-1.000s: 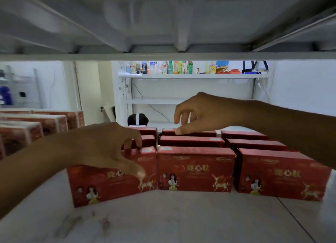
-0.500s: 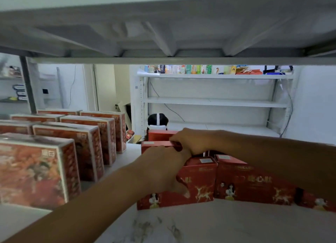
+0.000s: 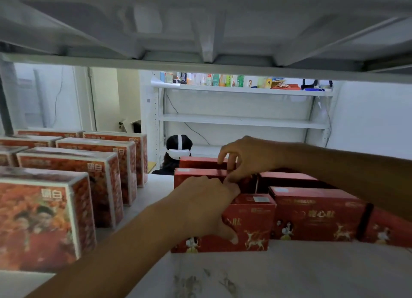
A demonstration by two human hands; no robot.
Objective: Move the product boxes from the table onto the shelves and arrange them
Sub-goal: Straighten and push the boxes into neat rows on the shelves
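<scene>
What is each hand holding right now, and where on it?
Left hand grips the front red box by its top-left corner. Right hand pinches the second-row box at its top edge.

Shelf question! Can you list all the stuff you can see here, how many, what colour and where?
Red deer boxes: at least six showing, dark red with gold deer, right half of the shelf, in rows front to back.
Orange wrapped boxes: at least seven showing, orange-red in clear wrap, left side of the shelf, in rows going back.
Shelf board: one, white with scuff marks, under all the boxes.
Upper shelf: one, grey-white underside, overhead.
Far rack: one, white, against the back wall.
Small packages: many, mixed colours, top of the far rack; too small to count.
Another person: one, dark hair with a white headset strap, behind the shelf.
Left hand: one, on the front-left red box.
Right hand: one, fingertips on the red boxes behind.
</scene>
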